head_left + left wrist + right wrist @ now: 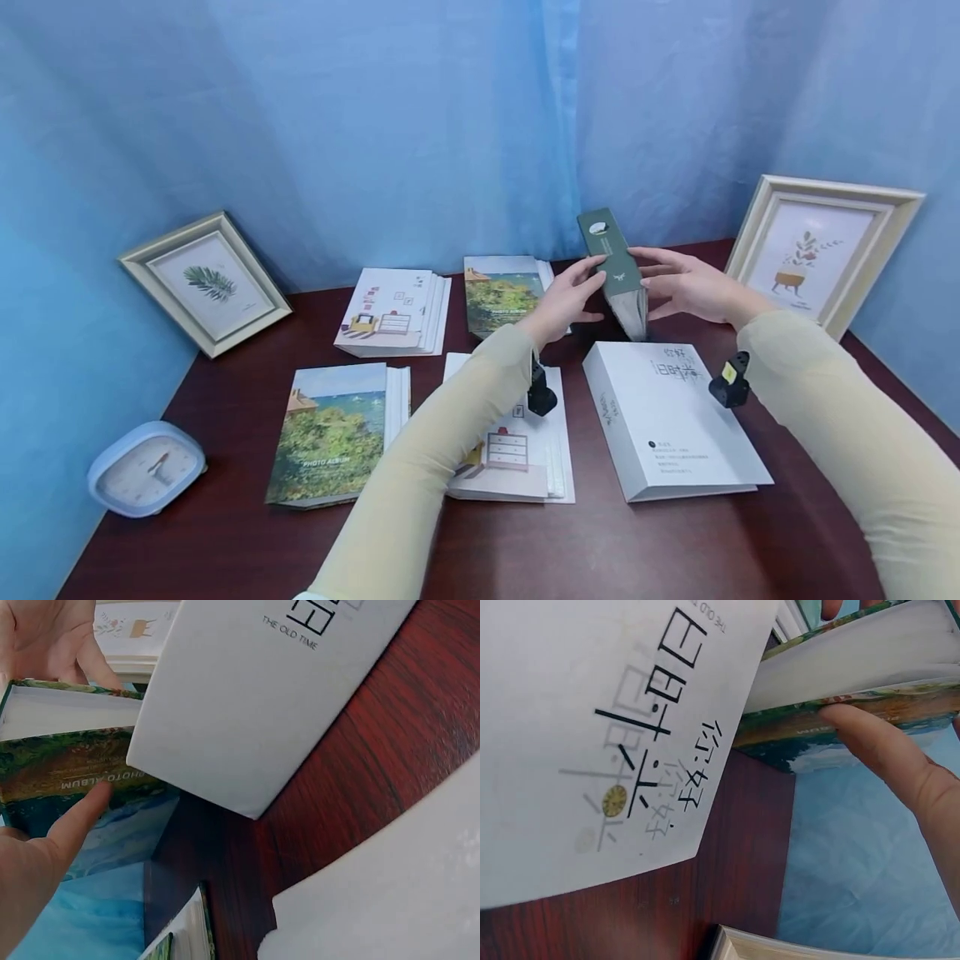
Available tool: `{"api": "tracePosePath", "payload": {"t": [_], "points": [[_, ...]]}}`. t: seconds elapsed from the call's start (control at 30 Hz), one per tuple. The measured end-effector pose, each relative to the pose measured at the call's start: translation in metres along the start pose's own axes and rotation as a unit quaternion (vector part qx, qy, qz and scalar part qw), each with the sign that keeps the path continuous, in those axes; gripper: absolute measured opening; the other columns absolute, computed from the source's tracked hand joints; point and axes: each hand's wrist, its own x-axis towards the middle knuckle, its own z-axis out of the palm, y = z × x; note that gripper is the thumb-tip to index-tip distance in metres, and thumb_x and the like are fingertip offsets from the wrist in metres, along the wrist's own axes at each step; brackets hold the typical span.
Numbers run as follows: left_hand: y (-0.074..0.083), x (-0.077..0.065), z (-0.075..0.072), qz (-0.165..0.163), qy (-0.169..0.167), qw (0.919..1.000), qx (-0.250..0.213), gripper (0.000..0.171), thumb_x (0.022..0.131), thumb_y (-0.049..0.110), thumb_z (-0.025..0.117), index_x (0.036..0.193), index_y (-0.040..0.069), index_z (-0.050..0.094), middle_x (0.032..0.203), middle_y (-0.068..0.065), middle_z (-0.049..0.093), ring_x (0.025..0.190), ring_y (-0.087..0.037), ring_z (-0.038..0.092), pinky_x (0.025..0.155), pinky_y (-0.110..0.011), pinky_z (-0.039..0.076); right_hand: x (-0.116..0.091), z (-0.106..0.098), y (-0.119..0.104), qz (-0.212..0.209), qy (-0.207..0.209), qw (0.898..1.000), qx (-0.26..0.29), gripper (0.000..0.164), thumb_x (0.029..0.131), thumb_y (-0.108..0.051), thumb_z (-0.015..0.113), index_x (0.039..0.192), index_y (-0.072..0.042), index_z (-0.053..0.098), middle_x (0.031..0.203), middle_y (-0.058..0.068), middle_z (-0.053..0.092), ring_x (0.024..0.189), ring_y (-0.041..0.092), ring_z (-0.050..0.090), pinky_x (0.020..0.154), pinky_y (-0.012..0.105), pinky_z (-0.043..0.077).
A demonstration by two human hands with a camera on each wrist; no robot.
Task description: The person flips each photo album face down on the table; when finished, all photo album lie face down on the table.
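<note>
A photo album with a dark green spine stands on end at the back right, leaning a little, its covers slightly apart at the bottom. My left hand touches its left side with extended fingers; in the left wrist view one finger rests on the painted cover. On the opposite side my right hand lies against the album with spread fingers, its thumb on the cover in the right wrist view. Just in front of both hands is a thick white album with black characters, lying flat.
White illustrated albums and painted-cover albums lie on the dark wooden table to the left. Framed pictures lean at both sides; the right frame is near my right forearm. A blue clock sits front left. Blue curtain hangs behind.
</note>
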Motion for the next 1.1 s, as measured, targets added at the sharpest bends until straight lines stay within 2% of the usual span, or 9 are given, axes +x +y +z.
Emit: {"api": "tracePosePath", "payload": {"t": [0.13, 0.23, 0.5, 0.6, 0.73, 0.8, 0.93, 1.0, 1.1], "points": [[0.002, 0.0, 0.003, 0.014, -0.004, 0.9998, 0.012, 0.042, 0.104, 0.024, 0.037, 0.145, 0.024, 0.039, 0.159, 0.006, 0.014, 0.144, -0.02, 0.024, 0.096, -0.051, 0.046, -0.001, -0.002, -0.001, -0.007, -0.006, 0.998, 0.063, 0.066, 0.099, -0.009, 0.039, 0.154, -0.017, 0.004, 0.153, 0.026, 0.014, 0.119, 0.019, 0.051, 0.093, 0.048, 0.049], [0.003, 0.002, 0.004, 0.022, -0.01, 0.9991, 0.036, 0.043, 0.105, 0.02, 0.033, 0.147, 0.027, 0.036, 0.159, 0.01, 0.01, 0.144, -0.021, 0.024, 0.097, -0.052, 0.045, -0.002, -0.001, -0.001, -0.011, -0.008, 0.995, 0.097, 0.067, 0.099, -0.005, 0.037, 0.154, -0.018, 0.001, 0.154, 0.026, 0.011, 0.108, 0.006, 0.055, 0.09, 0.039, 0.052], [-0.002, 0.002, 0.002, 0.028, -0.045, 0.9974, 0.049, 0.056, 0.103, 0.011, 0.034, 0.152, 0.03, 0.018, 0.16, 0.004, 0.01, 0.144, -0.025, 0.024, 0.1, -0.057, 0.041, 0.001, -0.003, 0.006, -0.039, -0.027, 0.989, 0.139, 0.069, 0.099, -0.008, 0.04, 0.154, -0.019, 0.0, 0.153, 0.03, 0.007, 0.113, 0.011, 0.056, 0.087, 0.035, 0.053], [-0.006, 0.001, 0.001, -0.001, -0.057, 0.9973, 0.046, 0.058, 0.103, 0.015, 0.038, 0.153, 0.03, 0.013, 0.16, 0.003, 0.009, 0.145, -0.024, 0.02, 0.1, -0.054, 0.042, 0.002, -0.006, 0.013, -0.049, -0.039, 0.982, 0.177, 0.069, 0.1, -0.011, 0.042, 0.154, -0.021, 0.001, 0.153, 0.03, 0.007, 0.123, 0.023, 0.052, 0.086, 0.035, 0.054], [-0.009, -0.002, 0.0, -0.046, -0.068, 0.9941, 0.071, 0.059, 0.103, 0.026, 0.04, 0.153, 0.034, 0.009, 0.16, 0.001, 0.01, 0.145, -0.025, 0.021, 0.098, -0.055, 0.044, 0.001, -0.006, 0.016, -0.034, -0.035, 0.979, 0.197, 0.069, 0.099, -0.008, 0.038, 0.154, -0.023, 0.0, 0.155, 0.027, 0.003, 0.136, 0.038, 0.034, 0.088, 0.038, 0.053], [-0.009, -0.003, 0.001, -0.057, -0.073, 0.9916, 0.09, 0.06, 0.102, 0.03, 0.04, 0.152, 0.037, 0.008, 0.16, -0.001, 0.012, 0.144, -0.028, 0.022, 0.098, -0.057, 0.043, 0.0, -0.003, 0.014, -0.016, -0.018, 0.983, 0.18, 0.069, 0.1, -0.008, 0.037, 0.154, -0.024, -0.003, 0.156, 0.026, -0.001, 0.133, 0.034, 0.039, 0.088, 0.037, 0.053], [-0.009, -0.003, 0.003, -0.062, -0.073, 0.9888, 0.115, 0.061, 0.102, 0.033, 0.042, 0.151, 0.04, 0.008, 0.159, -0.001, 0.013, 0.142, -0.031, 0.026, 0.097, -0.06, 0.042, -0.001, 0.002, 0.009, 0.002, 0.018, 0.991, 0.135, 0.069, 0.101, -0.012, 0.038, 0.153, -0.022, -0.007, 0.157, 0.024, 0.002, 0.112, 0.013, 0.054, 0.087, 0.036, 0.054], [-0.01, -0.003, 0.004, -0.062, -0.07, 0.9886, 0.118, 0.06, 0.101, 0.033, 0.042, 0.151, 0.04, 0.009, 0.16, 0.0, 0.013, 0.142, -0.031, 0.026, 0.098, -0.06, 0.041, -0.001, 0.005, 0.008, 0.005, 0.035, 0.994, 0.1, 0.074, 0.1, -0.015, 0.043, 0.153, -0.021, -0.008, 0.156, 0.024, 0.006, 0.115, 0.015, 0.052, 0.086, 0.035, 0.055], [-0.011, -0.002, 0.004, -0.064, -0.068, 0.9881, 0.122, 0.061, 0.101, 0.035, 0.043, 0.151, 0.042, 0.009, 0.16, 0.002, 0.011, 0.142, -0.031, 0.025, 0.1, -0.06, 0.039, 0.0, 0.009, 0.006, 0.015, 0.057, 0.997, 0.051, 0.083, 0.097, -0.019, 0.053, 0.153, -0.019, -0.009, 0.154, 0.025, 0.013, 0.125, 0.03, 0.044, 0.088, 0.037, 0.053]]}}
